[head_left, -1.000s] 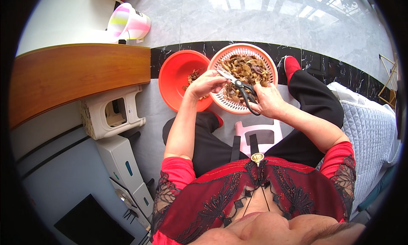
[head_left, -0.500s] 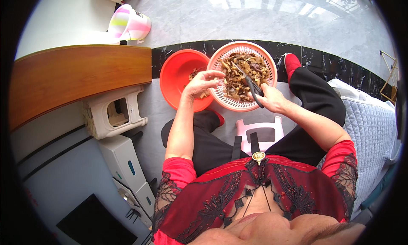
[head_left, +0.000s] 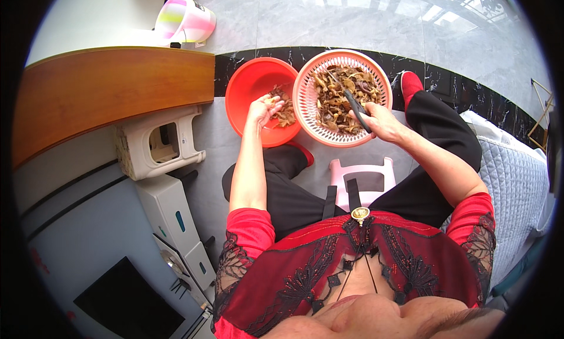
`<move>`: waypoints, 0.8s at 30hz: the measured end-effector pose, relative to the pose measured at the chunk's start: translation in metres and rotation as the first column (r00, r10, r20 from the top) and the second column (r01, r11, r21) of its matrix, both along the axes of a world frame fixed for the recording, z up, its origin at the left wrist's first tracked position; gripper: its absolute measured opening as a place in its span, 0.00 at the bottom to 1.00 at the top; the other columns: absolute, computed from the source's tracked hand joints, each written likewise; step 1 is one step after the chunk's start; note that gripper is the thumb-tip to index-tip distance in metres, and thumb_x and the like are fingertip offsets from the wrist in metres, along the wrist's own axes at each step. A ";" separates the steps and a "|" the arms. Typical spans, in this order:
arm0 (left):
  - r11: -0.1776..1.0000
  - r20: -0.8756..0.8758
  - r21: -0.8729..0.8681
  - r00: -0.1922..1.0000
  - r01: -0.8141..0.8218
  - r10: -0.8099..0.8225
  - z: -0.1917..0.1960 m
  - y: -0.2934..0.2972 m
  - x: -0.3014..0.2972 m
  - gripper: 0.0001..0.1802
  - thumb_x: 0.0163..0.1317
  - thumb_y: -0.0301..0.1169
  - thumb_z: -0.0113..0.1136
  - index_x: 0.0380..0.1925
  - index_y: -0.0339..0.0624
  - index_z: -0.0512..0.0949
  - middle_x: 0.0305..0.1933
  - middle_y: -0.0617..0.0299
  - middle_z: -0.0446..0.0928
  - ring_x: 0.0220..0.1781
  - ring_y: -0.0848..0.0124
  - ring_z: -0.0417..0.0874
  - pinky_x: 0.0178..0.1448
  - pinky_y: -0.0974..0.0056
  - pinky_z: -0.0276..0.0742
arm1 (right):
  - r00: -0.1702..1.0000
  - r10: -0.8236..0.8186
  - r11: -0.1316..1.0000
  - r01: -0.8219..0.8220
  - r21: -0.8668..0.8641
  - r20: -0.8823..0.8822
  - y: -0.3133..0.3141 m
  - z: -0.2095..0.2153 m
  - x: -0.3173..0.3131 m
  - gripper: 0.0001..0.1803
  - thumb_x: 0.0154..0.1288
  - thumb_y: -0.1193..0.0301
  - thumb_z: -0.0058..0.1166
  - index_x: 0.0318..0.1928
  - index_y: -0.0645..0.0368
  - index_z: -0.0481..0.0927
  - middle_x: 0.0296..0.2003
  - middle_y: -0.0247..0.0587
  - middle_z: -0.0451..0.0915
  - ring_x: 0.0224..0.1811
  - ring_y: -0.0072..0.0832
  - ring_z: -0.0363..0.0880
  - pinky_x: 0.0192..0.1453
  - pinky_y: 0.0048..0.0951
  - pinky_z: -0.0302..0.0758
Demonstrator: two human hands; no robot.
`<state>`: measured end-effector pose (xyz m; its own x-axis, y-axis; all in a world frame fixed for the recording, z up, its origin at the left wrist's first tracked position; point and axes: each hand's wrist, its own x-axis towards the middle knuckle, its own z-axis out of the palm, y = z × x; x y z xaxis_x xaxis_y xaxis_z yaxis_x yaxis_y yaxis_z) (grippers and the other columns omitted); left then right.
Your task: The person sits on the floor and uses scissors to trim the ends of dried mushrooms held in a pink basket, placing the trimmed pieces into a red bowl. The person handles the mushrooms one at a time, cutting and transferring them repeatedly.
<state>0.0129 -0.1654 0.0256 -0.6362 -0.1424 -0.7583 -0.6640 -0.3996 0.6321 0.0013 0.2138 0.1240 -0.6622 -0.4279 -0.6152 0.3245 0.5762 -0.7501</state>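
Observation:
Over the red basin [head_left: 238, 91] at the left, my left hand [head_left: 262, 111] is turned with its fingers apart. A small pale bit shows at its fingertips, too small to name. Brown dried mushroom pieces [head_left: 286, 113] lie in that basin, partly behind the hand. My right hand [head_left: 383, 124] grips black-handled scissors [head_left: 357, 110], their blades pointing to the far left over a pink slotted colander [head_left: 305, 108]. A heap of brown dried mushrooms [head_left: 338, 107] fills the colander's middle. The blade tips are down among the mushrooms.
A pink plastic stool [head_left: 385, 177] stands between my knees. To the left are a wooden bench top [head_left: 117, 95], a white step stool [head_left: 176, 145] and a white box [head_left: 167, 207]. A striped bucket [head_left: 197, 22] sits far left; a quilted cover [head_left: 511, 180] hangs at right.
My left hand has moved from the colander's edge leftward over the red basin. The right hand still holds the scissors over the mushrooms. The whole view has shifted slightly.

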 end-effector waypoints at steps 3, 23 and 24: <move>0.996 0.085 -0.056 0.994 -0.063 0.068 -0.009 -0.010 0.001 0.32 0.64 0.16 0.42 0.67 0.31 0.47 0.57 0.42 0.65 0.54 0.42 0.76 0.56 0.50 0.80 | 1.000 0.017 1.000 -0.016 -0.006 0.017 -0.001 0.002 0.002 0.31 0.61 0.44 0.52 0.32 0.67 0.73 0.22 0.39 0.73 0.19 0.24 0.73 0.22 0.26 0.72; -0.048 0.432 -0.714 0.386 0.698 -0.815 0.007 0.142 -0.003 0.09 0.51 0.28 0.60 0.33 0.39 0.82 0.36 0.48 0.82 0.44 0.57 0.83 0.51 0.58 0.76 | 0.999 0.024 1.000 -0.025 -0.005 -0.044 0.000 0.011 -0.012 0.34 0.59 0.42 0.53 0.27 0.68 0.75 0.19 0.42 0.74 0.18 0.27 0.76 0.21 0.28 0.73; -0.062 0.425 -0.741 0.396 0.668 -0.814 0.006 0.144 0.001 0.10 0.51 0.29 0.61 0.34 0.40 0.82 0.37 0.48 0.82 0.45 0.57 0.83 0.51 0.57 0.76 | 0.998 0.032 0.999 -0.032 0.007 -0.051 0.000 0.010 -0.012 0.34 0.59 0.42 0.53 0.27 0.68 0.75 0.19 0.42 0.74 0.18 0.27 0.76 0.21 0.28 0.73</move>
